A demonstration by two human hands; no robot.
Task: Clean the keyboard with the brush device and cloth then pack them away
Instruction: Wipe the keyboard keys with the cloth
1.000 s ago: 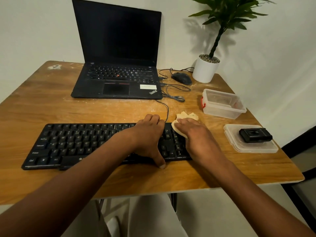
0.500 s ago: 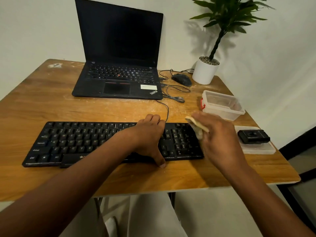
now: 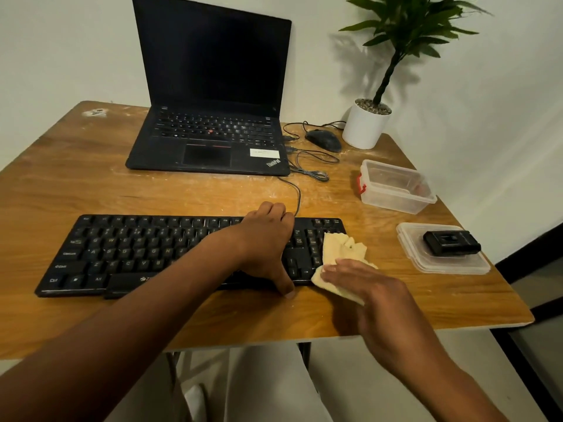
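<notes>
A black keyboard (image 3: 128,254) lies across the near part of the wooden table (image 3: 76,184). My left hand (image 3: 268,239) rests flat on the keyboard's right half, its thumb over the front edge. My right hand (image 3: 365,284) presses a crumpled pale yellow cloth (image 3: 338,254) against the keyboard's right end, at the front corner. The black brush device (image 3: 451,243) lies on a clear plastic lid (image 3: 441,263) at the right. A clear plastic box (image 3: 396,185) with a red clip stands open behind the lid.
An open black laptop (image 3: 210,141) stands at the back of the table. To its right are a black mouse (image 3: 324,140), loose cables (image 3: 307,169) and a white pot with a plant (image 3: 365,123). The table's right edge is near the lid.
My right hand lifted the cloth off the number pad, swung right, then came down at the keyboard's front right corner. My left hand stayed on the keyboard.
</notes>
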